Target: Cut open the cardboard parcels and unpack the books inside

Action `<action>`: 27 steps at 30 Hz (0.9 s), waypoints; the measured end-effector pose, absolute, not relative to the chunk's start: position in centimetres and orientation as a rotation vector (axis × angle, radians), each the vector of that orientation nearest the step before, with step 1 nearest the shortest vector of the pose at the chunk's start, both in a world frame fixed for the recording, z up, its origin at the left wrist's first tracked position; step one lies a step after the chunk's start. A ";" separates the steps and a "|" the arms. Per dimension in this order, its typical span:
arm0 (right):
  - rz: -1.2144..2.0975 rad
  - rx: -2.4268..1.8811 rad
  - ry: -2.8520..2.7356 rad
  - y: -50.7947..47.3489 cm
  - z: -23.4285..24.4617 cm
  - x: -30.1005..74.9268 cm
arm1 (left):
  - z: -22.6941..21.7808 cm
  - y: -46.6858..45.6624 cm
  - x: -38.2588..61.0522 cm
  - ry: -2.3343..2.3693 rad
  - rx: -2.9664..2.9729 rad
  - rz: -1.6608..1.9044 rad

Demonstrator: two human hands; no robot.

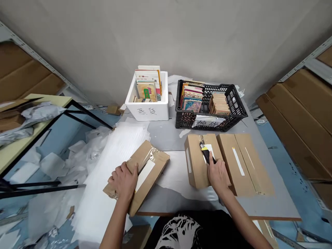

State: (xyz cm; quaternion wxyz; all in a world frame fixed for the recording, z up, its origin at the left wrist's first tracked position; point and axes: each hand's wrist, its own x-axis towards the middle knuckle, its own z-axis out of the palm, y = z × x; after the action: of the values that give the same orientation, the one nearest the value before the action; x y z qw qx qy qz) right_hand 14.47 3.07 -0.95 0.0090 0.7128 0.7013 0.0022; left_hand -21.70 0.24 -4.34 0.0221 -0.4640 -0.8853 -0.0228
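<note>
Here, the grey table [272,204] carries a black crate [186,121] and a white foam box [147,112], both holding books, at its far side, with two brown cartons side by side nearer the person. At the table's left edge lies a taped parcel [150,166], gripped at its near end by the left hand [124,181], palm down. The right hand [218,174] grasps the near end of a black-and-yellow knife [205,152], which rests on top of the left carton [195,162], touching the right carton [246,166].
</note>
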 end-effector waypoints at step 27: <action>-0.864 2.253 2.271 -0.1 -4.9 -9.8 | 0.2 -1.8 -23.8 -2.667 -2.137 0.195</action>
State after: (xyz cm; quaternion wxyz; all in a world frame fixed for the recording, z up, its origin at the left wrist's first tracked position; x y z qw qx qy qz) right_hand -9.75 -0.14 -4.89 -0.0859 0.6774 0.6829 -0.2596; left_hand -23.81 -1.82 0.18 -0.1404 -0.6181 -0.7713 0.0565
